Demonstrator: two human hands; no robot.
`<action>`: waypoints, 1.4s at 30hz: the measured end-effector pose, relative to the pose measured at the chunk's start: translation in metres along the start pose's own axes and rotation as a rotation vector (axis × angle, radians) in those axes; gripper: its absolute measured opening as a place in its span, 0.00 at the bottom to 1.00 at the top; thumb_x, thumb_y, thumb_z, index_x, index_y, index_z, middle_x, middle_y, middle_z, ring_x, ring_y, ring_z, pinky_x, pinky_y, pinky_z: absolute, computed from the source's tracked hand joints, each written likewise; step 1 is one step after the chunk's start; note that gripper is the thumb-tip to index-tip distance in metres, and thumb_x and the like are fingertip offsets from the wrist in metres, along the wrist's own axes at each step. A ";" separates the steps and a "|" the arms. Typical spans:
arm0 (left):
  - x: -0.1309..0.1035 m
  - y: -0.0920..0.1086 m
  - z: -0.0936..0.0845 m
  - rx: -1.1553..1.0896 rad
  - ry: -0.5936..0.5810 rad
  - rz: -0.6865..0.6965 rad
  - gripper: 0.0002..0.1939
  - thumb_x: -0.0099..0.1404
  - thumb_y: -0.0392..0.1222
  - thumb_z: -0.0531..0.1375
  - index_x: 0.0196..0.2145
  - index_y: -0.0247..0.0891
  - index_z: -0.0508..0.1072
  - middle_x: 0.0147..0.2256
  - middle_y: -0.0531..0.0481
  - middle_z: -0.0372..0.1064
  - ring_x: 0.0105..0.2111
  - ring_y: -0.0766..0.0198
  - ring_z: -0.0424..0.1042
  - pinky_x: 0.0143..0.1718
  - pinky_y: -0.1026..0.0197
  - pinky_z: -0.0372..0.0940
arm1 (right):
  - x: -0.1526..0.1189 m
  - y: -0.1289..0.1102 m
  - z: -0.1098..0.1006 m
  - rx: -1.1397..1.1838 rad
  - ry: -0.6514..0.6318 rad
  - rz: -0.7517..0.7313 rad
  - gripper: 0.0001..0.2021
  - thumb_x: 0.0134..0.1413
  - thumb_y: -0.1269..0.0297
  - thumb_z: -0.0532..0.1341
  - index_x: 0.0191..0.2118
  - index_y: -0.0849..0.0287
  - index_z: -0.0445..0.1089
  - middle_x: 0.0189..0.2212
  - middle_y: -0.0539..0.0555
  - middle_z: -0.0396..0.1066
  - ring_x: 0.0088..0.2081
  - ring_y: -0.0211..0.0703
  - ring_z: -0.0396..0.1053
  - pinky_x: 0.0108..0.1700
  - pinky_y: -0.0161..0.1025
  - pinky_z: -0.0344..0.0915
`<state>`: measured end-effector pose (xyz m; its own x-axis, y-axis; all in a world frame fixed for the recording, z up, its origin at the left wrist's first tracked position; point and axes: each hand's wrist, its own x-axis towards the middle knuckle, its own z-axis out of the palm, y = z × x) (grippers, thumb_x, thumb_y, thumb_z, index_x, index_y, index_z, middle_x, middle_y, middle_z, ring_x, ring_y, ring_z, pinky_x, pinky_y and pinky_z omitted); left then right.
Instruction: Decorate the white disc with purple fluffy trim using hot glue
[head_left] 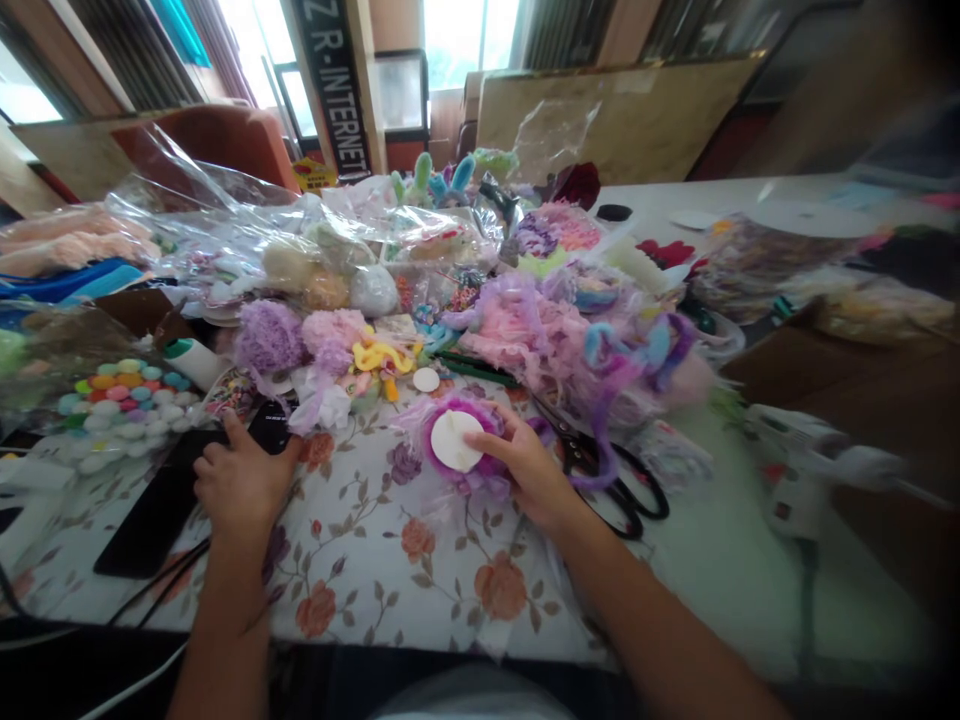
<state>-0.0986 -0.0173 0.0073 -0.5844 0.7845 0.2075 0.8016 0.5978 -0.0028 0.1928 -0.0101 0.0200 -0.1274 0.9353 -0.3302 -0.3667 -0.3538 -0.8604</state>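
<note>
My right hand (525, 465) grips a purple fluffy piece (491, 485) by its right side, the thumb pressing on a round white disc (450, 445) that lies on top of it. My left hand (244, 475), fingers apart, is over the right end of a long black phone-like slab (150, 520). Just beyond its fingertips are a small black device (270, 425) and a little bag of mixed coloured bits (230, 392). Black-handled scissors (626, 485) lie right of my right hand, a strand of purple yarn (600, 450) across them.
Behind the hands are pink fluffy yarn (525, 330), a purple pompom (270, 335), yellow trim (382, 358) and a small white disc (426, 380). Bagged coloured pompoms (127, 395) sit left. A glue gun (795, 480) is at right. Dark cables (169, 575) cross the flowered cloth (360, 570).
</note>
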 end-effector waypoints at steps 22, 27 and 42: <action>0.007 -0.007 0.002 0.003 -0.041 0.035 0.54 0.59 0.66 0.54 0.67 0.21 0.43 0.49 0.20 0.65 0.49 0.30 0.67 0.46 0.43 0.64 | 0.006 0.003 -0.003 0.006 0.020 0.021 0.27 0.32 0.64 0.75 0.44 0.54 0.70 0.33 0.48 0.77 0.31 0.40 0.74 0.32 0.34 0.71; 0.006 -0.006 0.001 -0.010 -0.044 0.015 0.54 0.58 0.67 0.55 0.67 0.23 0.44 0.49 0.20 0.65 0.50 0.30 0.67 0.48 0.42 0.63 | 0.005 0.004 -0.004 0.012 0.003 0.020 0.26 0.33 0.64 0.75 0.44 0.54 0.70 0.33 0.48 0.77 0.30 0.39 0.74 0.31 0.33 0.71; 0.004 -0.006 -0.001 -0.040 -0.049 0.032 0.54 0.59 0.68 0.52 0.67 0.21 0.43 0.50 0.19 0.63 0.51 0.28 0.65 0.48 0.41 0.62 | 0.000 0.003 0.000 -0.001 0.003 -0.020 0.23 0.37 0.64 0.73 0.43 0.55 0.71 0.36 0.50 0.76 0.32 0.40 0.72 0.32 0.35 0.70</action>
<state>-0.1054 -0.0179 0.0090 -0.5633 0.8106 0.1599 0.8237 0.5662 0.0308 0.1918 -0.0108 0.0176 -0.1171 0.9421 -0.3142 -0.3679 -0.3350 -0.8674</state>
